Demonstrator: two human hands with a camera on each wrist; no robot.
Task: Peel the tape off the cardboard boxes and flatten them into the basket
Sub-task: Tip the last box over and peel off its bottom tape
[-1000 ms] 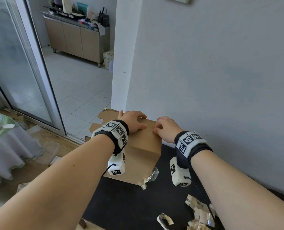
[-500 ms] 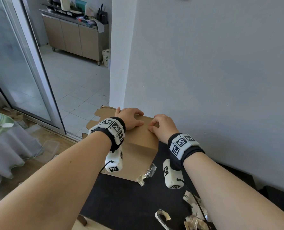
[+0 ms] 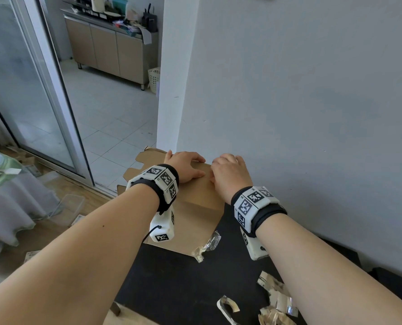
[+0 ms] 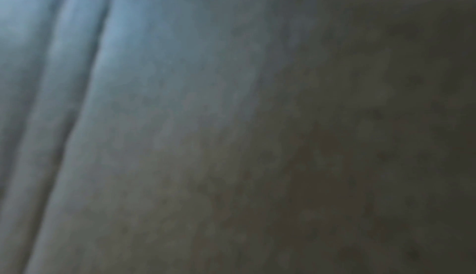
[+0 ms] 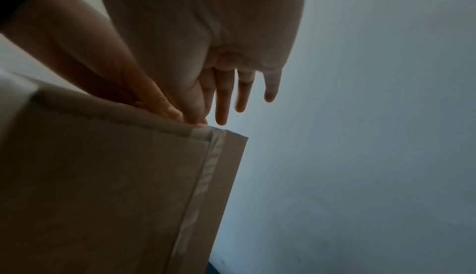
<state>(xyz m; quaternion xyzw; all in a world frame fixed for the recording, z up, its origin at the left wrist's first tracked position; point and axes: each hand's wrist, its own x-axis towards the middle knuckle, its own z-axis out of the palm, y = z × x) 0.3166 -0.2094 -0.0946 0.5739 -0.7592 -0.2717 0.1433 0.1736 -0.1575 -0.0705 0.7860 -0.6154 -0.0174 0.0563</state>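
A brown cardboard box (image 3: 195, 214) stands on the black table (image 3: 171, 277), close to the wall. My left hand (image 3: 185, 168) lies on the box's top, fingers reaching its far edge, thumb stretched flat. My right hand (image 3: 228, 174) sits beside it on the top's right end. In the right wrist view, the thumb and forefinger of my right hand (image 5: 195, 119) pinch at the box's top edge, where a clear tape strip (image 5: 203, 176) starts and runs down the side; the other fingers (image 5: 242, 95) stick out straight. The left wrist view is a blur.
Crumpled peeled tape pieces (image 3: 207, 245) lie by the box, with more tape scraps (image 3: 275, 294) near the table's front. The box's open flaps (image 3: 148, 158) jut left past the table. The grey wall (image 3: 289, 113) is just behind. A white basket (image 3: 154, 78) stands in the far room.
Both hands have stayed on the box's top. My right hand's fingers have crept a little toward the top's far right edge.
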